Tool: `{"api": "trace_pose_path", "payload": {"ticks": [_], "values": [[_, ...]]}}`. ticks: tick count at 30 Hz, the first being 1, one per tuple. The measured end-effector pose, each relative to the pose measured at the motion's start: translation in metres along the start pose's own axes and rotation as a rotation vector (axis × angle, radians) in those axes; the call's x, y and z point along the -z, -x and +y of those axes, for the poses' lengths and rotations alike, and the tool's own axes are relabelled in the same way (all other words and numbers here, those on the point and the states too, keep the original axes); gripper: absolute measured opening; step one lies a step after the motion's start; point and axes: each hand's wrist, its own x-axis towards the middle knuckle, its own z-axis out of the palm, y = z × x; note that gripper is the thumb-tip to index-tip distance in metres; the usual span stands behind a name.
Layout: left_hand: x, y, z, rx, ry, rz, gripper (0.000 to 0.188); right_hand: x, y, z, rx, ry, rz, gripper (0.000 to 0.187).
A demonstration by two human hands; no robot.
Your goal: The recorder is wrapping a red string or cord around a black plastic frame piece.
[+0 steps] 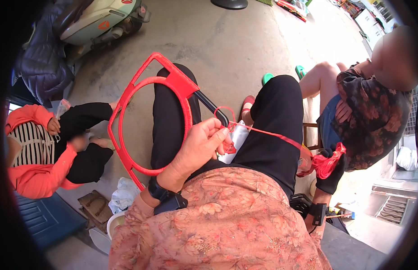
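Note:
A flat frame wrapped in red strip [187, 108], a ring inside a pointed outer outline, leans over my left thigh. Its unwrapped black bar [208, 103] runs down to my left hand [204, 143], whose fingers are closed around the bar's end and the strip there. From that spot a red ribbon [276, 135] stretches taut to the right, with a small loop standing above my fingertips. My right hand [331, 173], which looks covered in something black, is out at the right, closed on a bunched red ribbon bundle [327, 163]. Its fingers are partly hidden by the bundle.
A person in a coral jacket [35, 177] sits at the left; another in a dark flowered top [371, 117] sits close at the right. A scooter [103, 27] stands at the far left. White plastic bags [124, 194] lie by my left elbow.

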Motion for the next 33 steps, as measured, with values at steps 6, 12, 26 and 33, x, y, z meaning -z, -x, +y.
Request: {"api": "trace_pose_path", "payload": {"ticks": [6, 12, 26, 33], "values": [[-0.005, 0.001, 0.011, 0.111, 0.032, -0.050, 0.021, -0.108, -0.037, 0.086, -0.281, 1.070, -0.045, 0.035], [-0.003, 0.003, 0.005, 0.139, 0.113, -0.063, 0.020, -0.148, -0.074, 0.167, -0.541, 0.811, -0.211, 0.035], [-0.002, 0.000, -0.003, 0.037, 0.135, 0.001, 0.014, -0.157, -0.046, 0.144, 0.157, 1.500, -0.572, 0.027], [-0.003, -0.002, -0.006, 0.007, 0.099, 0.012, 0.013, -0.157, -0.035, 0.110, 0.000, 1.580, -0.696, 0.031]]}}
